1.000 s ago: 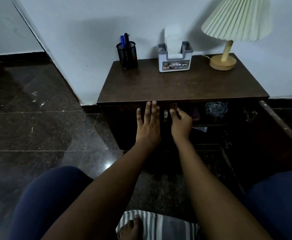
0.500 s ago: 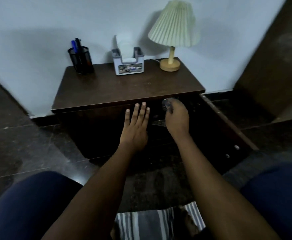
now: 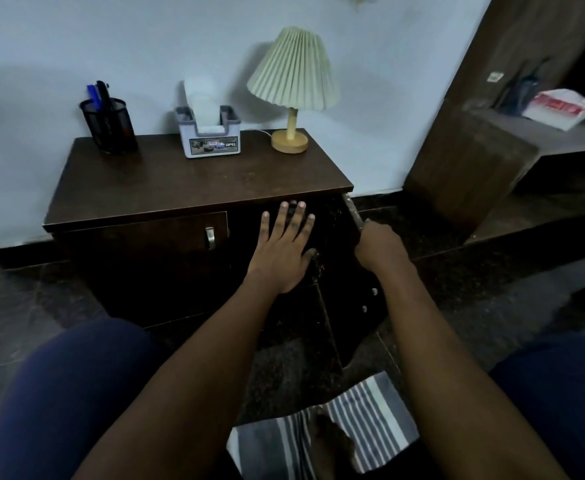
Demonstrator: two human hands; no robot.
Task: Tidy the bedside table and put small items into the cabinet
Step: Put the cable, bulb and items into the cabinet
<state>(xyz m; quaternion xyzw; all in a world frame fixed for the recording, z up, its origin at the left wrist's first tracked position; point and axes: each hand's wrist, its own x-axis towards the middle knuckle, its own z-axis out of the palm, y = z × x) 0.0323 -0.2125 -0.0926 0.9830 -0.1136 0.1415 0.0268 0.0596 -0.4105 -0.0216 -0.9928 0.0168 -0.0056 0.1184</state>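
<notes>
A person's left hand (image 3: 282,252), fingers straight and spread, hovers at the dark cabinet (image 3: 138,261) opening. The right hand (image 3: 378,245) curls round the open door (image 3: 368,300) edge. Beyond the fingertips stand pen holder (image 3: 110,128), tissue box (image 3: 210,140) and lamp (image 3: 293,86).

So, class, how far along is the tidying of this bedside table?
Done: the tabletop holds a pen holder, tissue box and lamp along the back. In hand: the right hand grips the edge of the open right door; the left hand is spread before the dark compartment. Left: likely shutting that door.

Logged: one pen cup (image 3: 109,128) at 10 o'clock, two pens (image 3: 98,93), one tissue holder (image 3: 211,140), one lamp (image 3: 293,91), one shut door (image 3: 138,244), one open door (image 3: 367,299).
</notes>
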